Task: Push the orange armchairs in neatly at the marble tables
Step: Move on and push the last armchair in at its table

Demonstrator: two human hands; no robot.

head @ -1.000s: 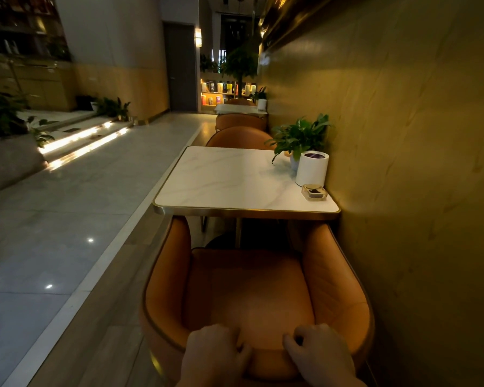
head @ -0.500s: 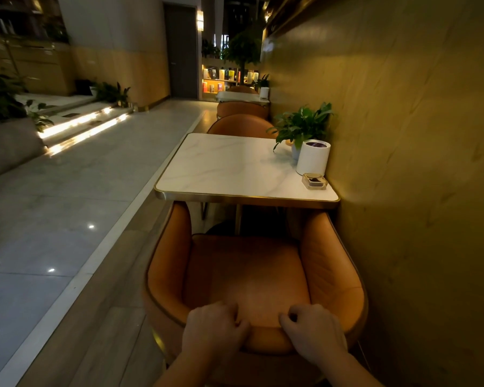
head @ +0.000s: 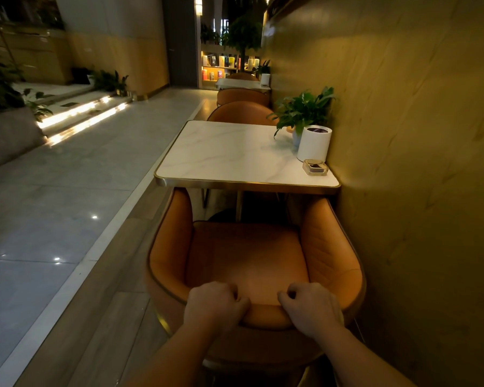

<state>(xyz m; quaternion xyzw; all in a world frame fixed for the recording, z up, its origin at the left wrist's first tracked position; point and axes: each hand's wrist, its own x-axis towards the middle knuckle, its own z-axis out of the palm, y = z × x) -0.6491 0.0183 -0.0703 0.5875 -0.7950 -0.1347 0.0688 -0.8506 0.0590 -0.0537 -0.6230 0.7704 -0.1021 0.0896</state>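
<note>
The orange armchair (head: pixel 246 261) stands right in front of the person, facing the marble worktop (head: pixel 229 155), with the front tips of its arms just under the gold-trimmed near edge and most of its seat out in the open. Its right side runs close along the gold-toned wall (head: pixel 403 135).

Both bare hands are on the top of the backrest, side by side near the middle. The left grip (head: pixel 215 303) has its fingers curled over the padded rim, clasping it. The right grip (head: pixel 309 305) does the same just beside it, fingers hooked over the front of the rim. The two are near one another but apart.

On the worktop, against the wall, a white cylinder (head: pixel 314 143) stands upright, with a small clear dish (head: pixel 315 167) just in front of it and a leafy potted plant (head: pixel 305 110) behind it.

Across the worktop, the rounded back of a second orange armchair (head: pixel 242 111) shows above the far edge, and another chair back (head: pixel 242 96) and a further pale table (head: pixel 242 83) follow down the wall. To the left lie a polished tile floor (head: pixel 53 205) and lit steps (head: pixel 81 115).
</note>
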